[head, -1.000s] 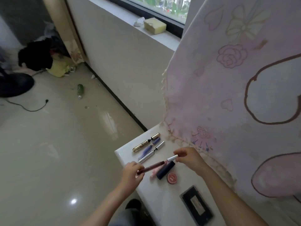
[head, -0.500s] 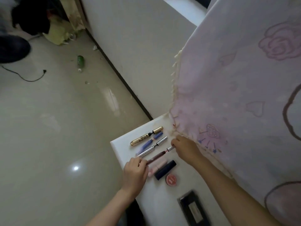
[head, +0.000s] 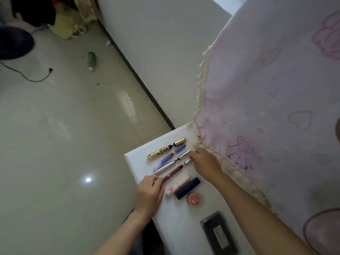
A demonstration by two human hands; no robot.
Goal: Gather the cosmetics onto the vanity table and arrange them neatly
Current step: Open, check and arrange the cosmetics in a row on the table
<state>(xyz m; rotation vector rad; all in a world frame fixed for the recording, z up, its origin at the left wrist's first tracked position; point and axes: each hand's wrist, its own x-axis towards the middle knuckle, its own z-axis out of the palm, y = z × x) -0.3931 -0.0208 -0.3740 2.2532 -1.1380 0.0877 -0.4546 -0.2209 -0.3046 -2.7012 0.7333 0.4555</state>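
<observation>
Now both hands pinch the dark red pen point(head: 173, 171) on the desk point(head: 184, 227): left hand point(head: 150, 193) fingers clamp its base, right hand point(head: 206, 162) fingers its silver cap; labels unreadable.

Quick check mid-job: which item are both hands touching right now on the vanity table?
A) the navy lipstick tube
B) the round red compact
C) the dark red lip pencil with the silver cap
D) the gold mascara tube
C: the left hand pinches the lower end of the dark red lip pencil while the right hand meets its silver-capped end, laying it beside the silver pen.
</observation>
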